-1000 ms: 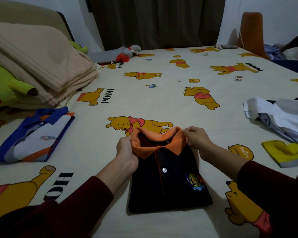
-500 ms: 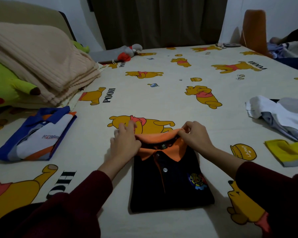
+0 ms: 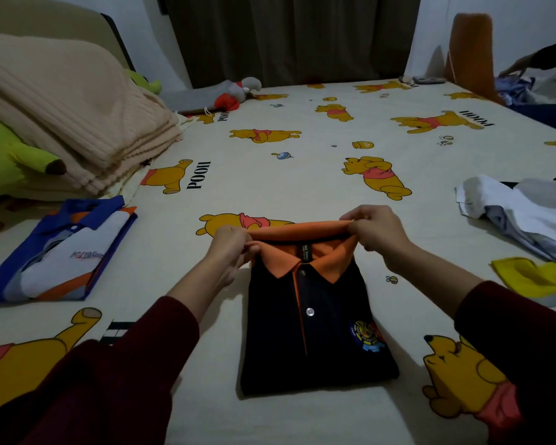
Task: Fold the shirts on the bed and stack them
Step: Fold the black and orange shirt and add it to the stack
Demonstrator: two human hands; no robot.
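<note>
Between both sets of fingers, orange collar (image 3: 302,227) now stretched taut; left hand (image 3: 230,248) and right hand (image 3: 374,229) pinching its ends, spread wider than before; folded black polo shirt (image 3: 315,329) below, flat on bed (image 3: 302,175).

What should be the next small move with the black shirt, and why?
Probably let go of the orange collar and carry the black shirt onto the folded blue and white shirt at the left. The black one already lies folded, and both hands, left and right, only pinch its collar.
</note>
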